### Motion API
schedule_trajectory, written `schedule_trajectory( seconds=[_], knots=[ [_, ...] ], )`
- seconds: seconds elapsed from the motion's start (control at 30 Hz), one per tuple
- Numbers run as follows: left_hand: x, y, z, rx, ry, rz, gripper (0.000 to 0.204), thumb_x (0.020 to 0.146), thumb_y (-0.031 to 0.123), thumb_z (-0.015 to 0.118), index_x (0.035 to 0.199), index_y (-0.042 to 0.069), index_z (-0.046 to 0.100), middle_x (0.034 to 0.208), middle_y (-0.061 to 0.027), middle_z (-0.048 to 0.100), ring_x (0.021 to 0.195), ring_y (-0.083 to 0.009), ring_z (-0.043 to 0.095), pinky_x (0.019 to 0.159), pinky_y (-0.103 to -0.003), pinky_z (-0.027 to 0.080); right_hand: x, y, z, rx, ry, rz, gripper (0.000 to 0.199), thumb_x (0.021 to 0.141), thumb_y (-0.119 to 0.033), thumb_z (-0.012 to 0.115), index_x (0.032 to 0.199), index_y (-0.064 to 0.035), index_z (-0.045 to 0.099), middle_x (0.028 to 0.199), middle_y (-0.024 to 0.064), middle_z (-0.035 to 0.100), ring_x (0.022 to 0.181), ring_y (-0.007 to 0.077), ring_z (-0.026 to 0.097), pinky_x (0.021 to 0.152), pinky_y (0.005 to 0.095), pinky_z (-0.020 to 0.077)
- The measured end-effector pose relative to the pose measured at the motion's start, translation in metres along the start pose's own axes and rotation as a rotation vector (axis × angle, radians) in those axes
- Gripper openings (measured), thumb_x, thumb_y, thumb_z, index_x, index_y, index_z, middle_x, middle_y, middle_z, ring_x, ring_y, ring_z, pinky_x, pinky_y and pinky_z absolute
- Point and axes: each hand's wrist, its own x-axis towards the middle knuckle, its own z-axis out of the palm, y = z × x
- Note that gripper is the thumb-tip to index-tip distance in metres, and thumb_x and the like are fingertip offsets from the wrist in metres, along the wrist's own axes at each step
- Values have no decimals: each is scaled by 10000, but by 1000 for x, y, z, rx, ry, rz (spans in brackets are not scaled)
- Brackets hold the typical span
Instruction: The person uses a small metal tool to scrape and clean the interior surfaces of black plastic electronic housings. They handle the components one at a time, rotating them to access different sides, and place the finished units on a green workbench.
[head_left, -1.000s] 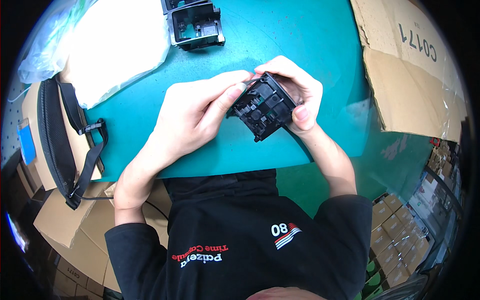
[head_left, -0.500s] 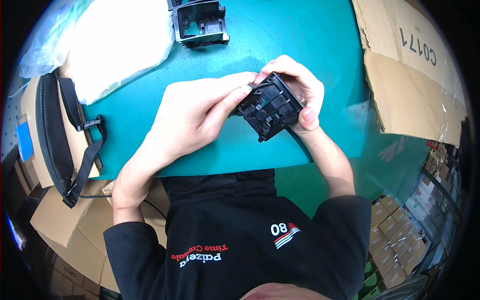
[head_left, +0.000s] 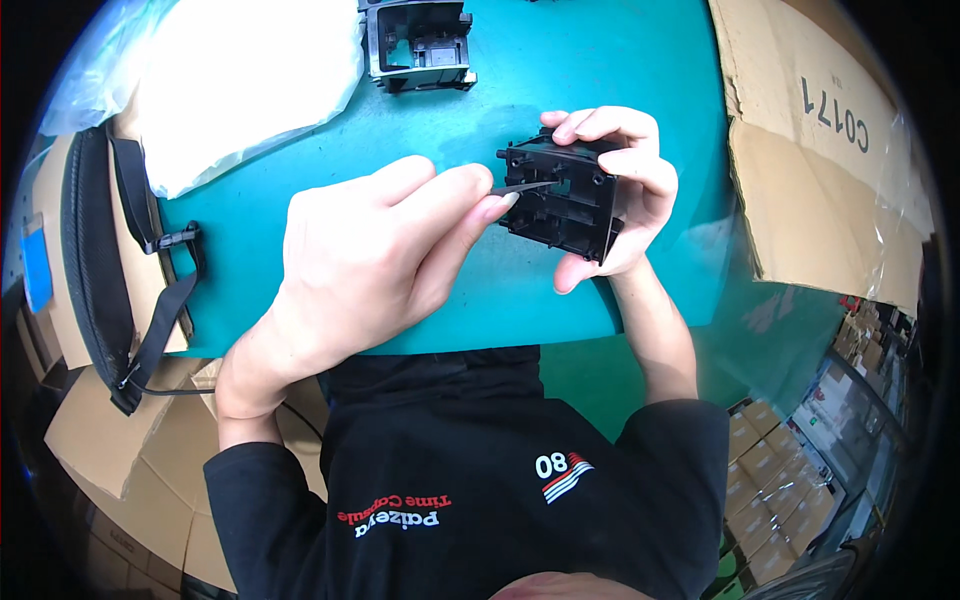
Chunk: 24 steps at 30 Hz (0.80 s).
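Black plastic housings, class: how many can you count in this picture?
2 clearly: one housing in the right hand, another housing on the green tabletop near the picture's top edge; others may be cut off there.

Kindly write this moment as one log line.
left hand: pinches thin dark tool; right hand: holds black plastic part; tip: over part, contact unclear
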Motion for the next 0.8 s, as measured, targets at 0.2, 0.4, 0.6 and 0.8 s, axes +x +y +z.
schedule_trajectory(
  seconds=[0.2,0.4,0.6,0.8],
  knots=[
    [0,1,-1,4,-64,-28,44,913,75,768,936,73,730,638,-66,533,485,-220,501,466,-339,384,-1,-2,1,-104,-42,-14,892,542,-479,1029,1207,-16,657,1227,200,578,1097,305,636,995,508,566],
    [1,0,0,-23,-74,-49,34,916,89,765,924,75,734,631,-73,550,490,-227,531,465,-343,392,0,-4,1,-135,-50,-10,870,529,-477,1033,1185,-25,683,1213,193,599,1090,302,638,988,494,566],
    [1,-1,-1,-65,-65,-46,28,912,79,763,920,66,740,628,-73,560,487,-222,534,466,-336,394,0,-6,2,-182,-53,-5,836,508,-480,1034,1146,-40,718,1202,184,620,1091,305,640,972,466,573],
    [1,-1,-1,-97,-89,-55,31,905,71,764,919,55,742,626,-77,565,490,-219,542,469,-333,397,-1,-8,3,-186,-72,6,790,511,-468,1033,1113,-42,749,1205,172,628,1079,301,648,944,434,575]
  ],
)
